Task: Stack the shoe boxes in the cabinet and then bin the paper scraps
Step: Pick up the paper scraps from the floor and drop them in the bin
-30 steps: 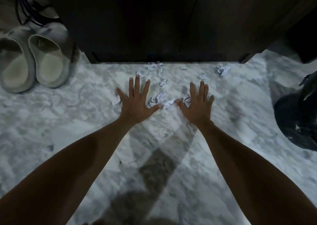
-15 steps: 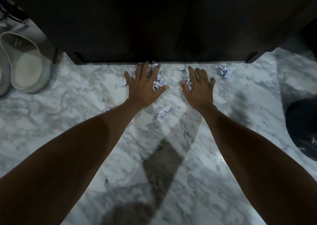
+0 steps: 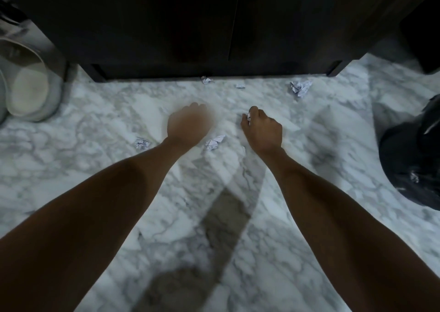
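Head view: I see my right hand (image 3: 261,130) low over the marble floor (image 3: 95,169), its fingers (image 3: 252,111) curled in, with a bit of white paper (image 3: 248,116) showing between thumb and forefinger. My left hand (image 3: 188,123) is smeared by motion; its fingers look bunched under, but I cannot tell whether they hold anything. One crumpled scrap (image 3: 215,142) lies on the floor between my wrists, and another (image 3: 141,143) lies just left of my left wrist. Further scraps sit near the foot of the dark cabinet (image 3: 214,26): a small one (image 3: 206,80), a tiny one (image 3: 240,86), and a bigger wad (image 3: 300,88) off to the right. A black bin bag (image 3: 414,159) is at the right edge, a pale slipper (image 3: 31,85) at the left. Half a second ago both hands lay flat and spread near the cabinet base; now they have pulled back towards me and closed.
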